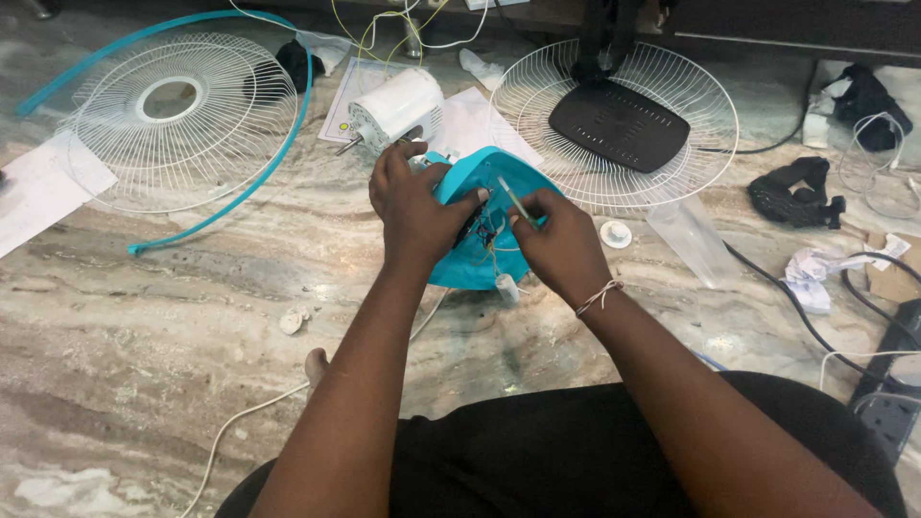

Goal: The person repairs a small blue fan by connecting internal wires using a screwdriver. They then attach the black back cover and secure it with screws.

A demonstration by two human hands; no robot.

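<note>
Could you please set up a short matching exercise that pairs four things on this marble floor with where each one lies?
Things:
1. teal fan housing
2. black base plate
3. teal rim band
4. white motor

Places:
A. curved around the left wire grille
B. on the right wire grille
C. held between the left hand and right hand
D. on paper sheets, just beyond the hands

Pairs: 1-C, 2-B, 3-A, 4-D

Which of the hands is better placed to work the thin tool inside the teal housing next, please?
Probably the right hand: it already pinches the thin tool over the wiring, while the left hand grips the teal housing.
</note>
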